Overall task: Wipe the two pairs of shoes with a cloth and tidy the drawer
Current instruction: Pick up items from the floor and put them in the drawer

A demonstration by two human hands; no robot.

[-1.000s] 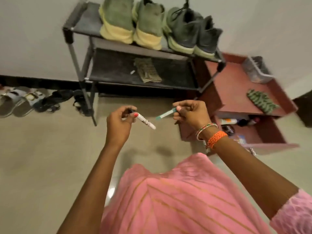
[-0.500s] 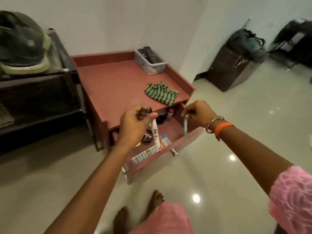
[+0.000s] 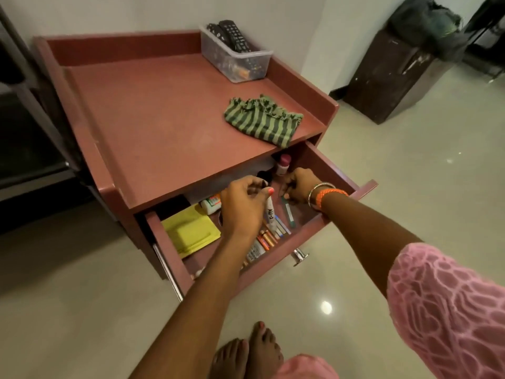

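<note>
The red-brown drawer (image 3: 336, 170) stands pulled out under the cabinet top. My left hand (image 3: 243, 203) is over its middle and grips a white marker (image 3: 269, 213) that points down into it. My right hand (image 3: 297, 186) is beside it over the right part and pinches a thin teal pen (image 3: 289, 213), tip down near the drawer floor. Inside lie a yellow pouch (image 3: 191, 231), several batteries (image 3: 266, 237), a small white tube (image 3: 210, 205) and a pink-capped bottle (image 3: 282, 164). A green striped cloth (image 3: 263, 120) lies on the cabinet top (image 3: 153, 119).
A clear plastic box (image 3: 237, 61) with remote controls stands at the back of the cabinet top. A dark shoe rack (image 3: 24, 149) is at the left edge. A dark wooden box (image 3: 388, 75) with a bag on it stands at the right wall. My bare feet (image 3: 246, 354) are on the tiled floor.
The view swung from the shoe rack to the cabinet and came closer. Both hands went down into the open drawer, each still holding its pen.
</note>
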